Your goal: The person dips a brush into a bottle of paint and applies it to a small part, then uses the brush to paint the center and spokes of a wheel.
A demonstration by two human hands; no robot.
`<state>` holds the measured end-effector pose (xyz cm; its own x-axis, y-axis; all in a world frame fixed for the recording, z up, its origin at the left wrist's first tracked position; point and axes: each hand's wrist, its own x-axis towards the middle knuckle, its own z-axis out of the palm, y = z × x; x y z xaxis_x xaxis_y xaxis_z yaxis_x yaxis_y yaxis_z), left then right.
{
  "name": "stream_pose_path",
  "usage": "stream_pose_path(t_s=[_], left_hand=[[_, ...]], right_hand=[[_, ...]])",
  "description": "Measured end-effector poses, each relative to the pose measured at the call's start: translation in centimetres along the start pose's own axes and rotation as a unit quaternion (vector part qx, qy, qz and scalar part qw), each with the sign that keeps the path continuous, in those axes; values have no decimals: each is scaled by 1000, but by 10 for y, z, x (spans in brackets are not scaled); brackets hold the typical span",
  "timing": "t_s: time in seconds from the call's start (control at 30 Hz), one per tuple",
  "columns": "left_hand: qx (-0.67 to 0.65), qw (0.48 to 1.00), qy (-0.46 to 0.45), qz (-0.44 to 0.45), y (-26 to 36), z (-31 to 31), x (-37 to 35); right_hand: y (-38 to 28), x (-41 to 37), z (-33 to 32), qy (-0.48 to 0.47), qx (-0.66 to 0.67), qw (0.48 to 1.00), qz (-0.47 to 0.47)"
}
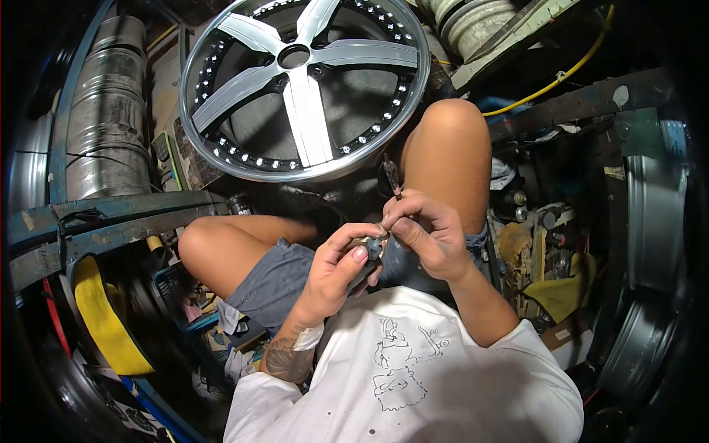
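Observation:
My left hand [336,267] is closed around a dark grinder-like tool [365,272], its head up by the thumb. My right hand [427,230] pinches at the tool's tip, fingertips meeting those of the left. A thin dark, rod-like piece [392,176] sticks up behind the right fingers; whether they hold it is unclear. Beyond both hands lies a large five-spoke wheel rim [309,111], silver with a black ring of shiny bolts.
Stacked silver rims [109,111] stand at the left behind a blue metal frame [118,214]. A yellow hose [546,87] hangs at the upper right. More rims [653,221] line the right edge. A yellow pad [103,317] is at lower left.

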<state>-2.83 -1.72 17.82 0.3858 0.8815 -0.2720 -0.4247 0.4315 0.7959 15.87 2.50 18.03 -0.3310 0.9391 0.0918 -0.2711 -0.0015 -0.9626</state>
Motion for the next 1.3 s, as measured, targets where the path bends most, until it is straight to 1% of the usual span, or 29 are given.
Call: stream_pose_path(t_s=[0.1, 0.2, 0.3, 0.4, 0.47, 0.6, 0.67, 0.77, 0.8, 0.87, 0.9, 0.93, 1.07, 1.17, 1.23, 1.3], left_hand=[[18, 1000, -16, -7, 0, -2, -1], [29, 999, -33, -6, 5, 0, 0], [40, 998, -38, -8, 7, -1, 1], [44, 998, -47, -25, 6, -3, 2], [43, 998, -45, -31, 5, -1, 2], [-28, 998, -41, -26, 0, 3, 5], [-65, 997, -25, -25, -1, 8, 6], [-158, 984, -63, -53, -7, 4, 7], [-158, 984, -52, -68, -7, 5, 8], [-160, 982, -32, -98, -8, 8, 9], [-173, 980, -29, -100, -10, 8, 10], [-184, 977, -26, -101, -12, 8, 10], [-195, 976, -31, -96, -19, 7, 12], [-275, 957, -74, -54, -34, 0, 13], [-239, 968, -59, -40, -36, 2, 15], [-189, 981, -30, -21, -34, 7, 16]], right_hand=[[2, -4, 2, 12, 22, 1000, 5], [2, -10, 0, 8, 86, 996, 30], [4, -14, 10, 63, 118, 991, 16], [9, -19, 13, 91, 108, 990, -10], [11, -21, 15, 105, 117, 988, -9], [11, -19, 17, 128, 147, 981, -9], [14, -19, 13, 116, 134, 984, -21], [20, -18, 11, 108, 136, 984, -37], [21, -18, 11, 107, 140, 983, -43], [22, -18, 11, 112, 201, 973, -14], [23, -18, 11, 115, 231, 966, 1], [24, -19, 11, 118, 232, 966, 5], [23, -19, 13, 135, 225, 965, 21], [23, -18, 11, 138, 223, 965, 24], [27, -17, 9, 136, 226, 964, 19], [27, -17, 5, 122, 198, 972, 45]])
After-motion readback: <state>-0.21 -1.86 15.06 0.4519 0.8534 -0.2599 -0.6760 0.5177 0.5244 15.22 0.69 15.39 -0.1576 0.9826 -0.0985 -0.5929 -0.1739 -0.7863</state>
